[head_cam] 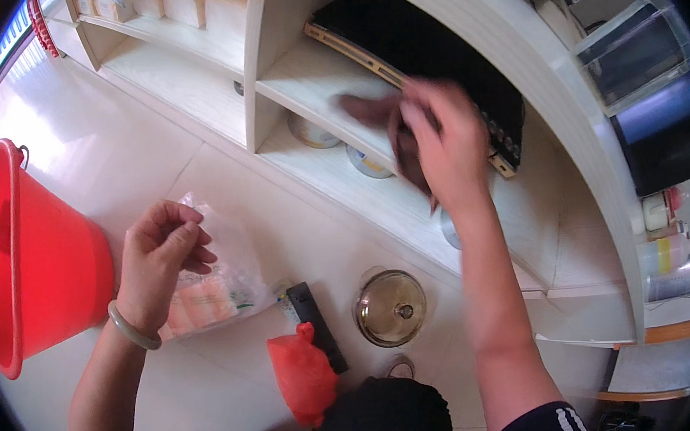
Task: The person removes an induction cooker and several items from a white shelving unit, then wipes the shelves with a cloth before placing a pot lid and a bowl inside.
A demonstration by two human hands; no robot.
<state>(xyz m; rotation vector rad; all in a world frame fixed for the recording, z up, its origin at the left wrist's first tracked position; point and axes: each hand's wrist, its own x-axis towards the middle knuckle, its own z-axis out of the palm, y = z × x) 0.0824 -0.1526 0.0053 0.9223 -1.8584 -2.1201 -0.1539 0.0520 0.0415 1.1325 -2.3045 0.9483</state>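
My right hand grips a dark brown cloth at the middle shelf of a white cabinet. Both the hand and the cloth are blurred. Just behind them, a flat black electronic device with a gold front edge lies on that shelf. My left hand, wearing a pale bangle at its wrist, hangs over the floor with loosely curled fingers and nothing visible in it. Below it lies a clear plastic bag with orange-and-white packs inside.
A red bucket stands at the left. On the floor are a glass pot with a lid, a knotted red plastic bag and a long black box. Round tins sit on the bottom shelf; wrapped packs fill an upper one.
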